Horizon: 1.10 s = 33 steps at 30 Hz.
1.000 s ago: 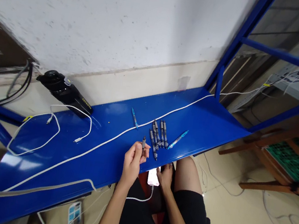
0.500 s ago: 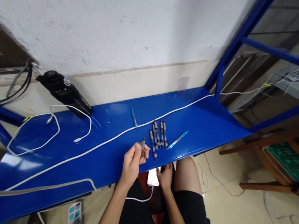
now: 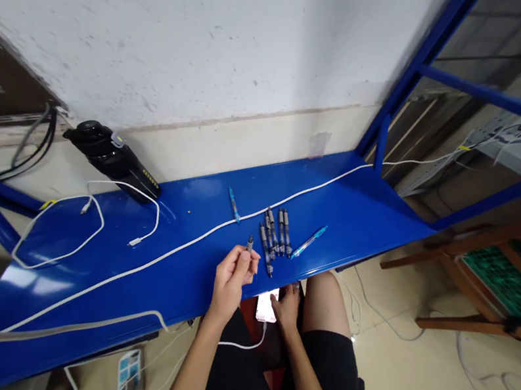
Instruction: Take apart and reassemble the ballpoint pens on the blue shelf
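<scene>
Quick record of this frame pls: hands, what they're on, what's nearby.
left hand: holds grey pen upright
right hand: on lit phone
phone cable: white, runs down from phone
nearby: dark pens side by side on blue shelf; blue pens either side
rest: white cable along shelf; black flask lying at shelf's back; power strip on floor
</scene>
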### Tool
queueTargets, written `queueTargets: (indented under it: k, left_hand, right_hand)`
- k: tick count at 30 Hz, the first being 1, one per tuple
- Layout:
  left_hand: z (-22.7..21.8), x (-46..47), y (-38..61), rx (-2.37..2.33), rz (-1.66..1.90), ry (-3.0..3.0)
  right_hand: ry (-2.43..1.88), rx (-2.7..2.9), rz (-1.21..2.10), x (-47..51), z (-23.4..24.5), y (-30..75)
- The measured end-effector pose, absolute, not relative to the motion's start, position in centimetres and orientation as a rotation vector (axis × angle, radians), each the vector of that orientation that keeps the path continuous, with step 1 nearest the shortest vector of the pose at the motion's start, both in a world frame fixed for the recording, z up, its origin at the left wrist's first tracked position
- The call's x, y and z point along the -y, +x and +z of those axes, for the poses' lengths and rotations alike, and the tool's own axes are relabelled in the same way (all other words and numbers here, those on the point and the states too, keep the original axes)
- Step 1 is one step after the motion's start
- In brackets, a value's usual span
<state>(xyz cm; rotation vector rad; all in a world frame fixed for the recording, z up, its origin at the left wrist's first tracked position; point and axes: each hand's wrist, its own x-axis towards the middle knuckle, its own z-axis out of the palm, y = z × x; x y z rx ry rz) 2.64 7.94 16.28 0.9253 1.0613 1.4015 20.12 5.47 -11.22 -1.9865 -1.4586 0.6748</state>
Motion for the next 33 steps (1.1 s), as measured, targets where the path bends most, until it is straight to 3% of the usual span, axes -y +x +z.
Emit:
queueTargets:
  k: [33]
  left_hand:
    - [16.47,-7.71,2.69,-1.070,1.420,0.895]
  right_hand:
    - [-1.982,1.398,0.677,-5.59,-11.28,20.06]
